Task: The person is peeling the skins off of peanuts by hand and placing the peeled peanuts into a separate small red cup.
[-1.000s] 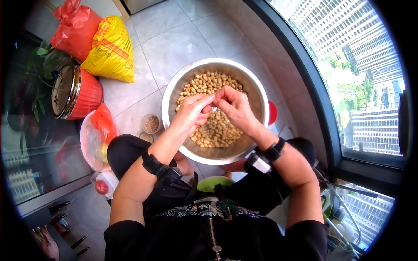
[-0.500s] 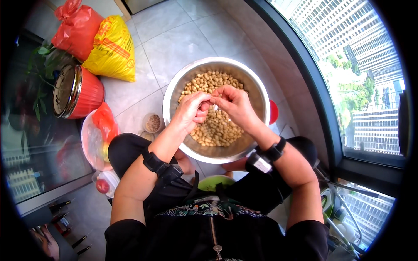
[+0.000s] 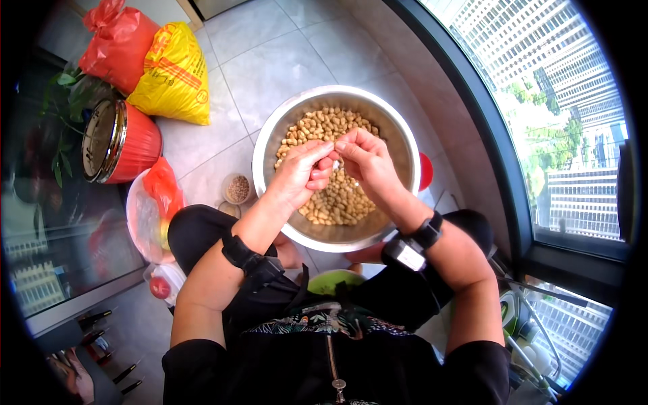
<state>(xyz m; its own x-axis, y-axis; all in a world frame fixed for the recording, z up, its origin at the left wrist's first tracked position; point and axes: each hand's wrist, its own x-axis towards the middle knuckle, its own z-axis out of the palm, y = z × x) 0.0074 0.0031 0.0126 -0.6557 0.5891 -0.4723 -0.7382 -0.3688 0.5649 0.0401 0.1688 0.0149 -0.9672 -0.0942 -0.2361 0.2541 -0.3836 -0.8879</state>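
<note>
Over a wide stainless-steel basin on the tiled floor, the left hand and right hand meet, fingertips close together near its middle. Unshelled peanuts lie in the basin, beneath and beyond the hands. The left thumb presses against the forefinger, the other fingers curled; the right thumb and forefinger come together in a pinch, though whether either grips a peanut is too small to tell. Just left of the basin stands a small cup of kernels; a red object shows past its right rim. Farther left are a ribbed red pot and, near it, a yellow plastic bag touching a knotted red plastic bag.
</note>
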